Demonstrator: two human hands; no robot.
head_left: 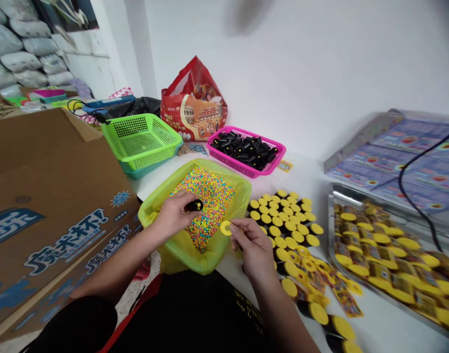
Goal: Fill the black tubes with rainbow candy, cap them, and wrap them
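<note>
My left hand (175, 212) is closed around a small black cup (194, 205), tilted over a mass of tiny multicoloured candy balls (210, 196). These balls fill a basket lined with a yellow plastic bag (151, 206). Over the basket's right edge, my right hand (252, 242) pinches a yellow ring (226, 228) between thumb and fingertips. Beside that hand stand many black cups with yellow lids (283, 215). Loose yellow rings (308, 264) and printed paper strips (345, 296) lie heaped just right of my right wrist.
A pink basket (279, 154) of black cups sits behind, near a red bag (195, 117) and stacked green baskets (147, 162). At left a large cardboard box (62, 186) stands close to my arm. Right, a metal tray (332, 235) holds yellow-lidded packs; a black cable (408, 181) hangs over it.
</note>
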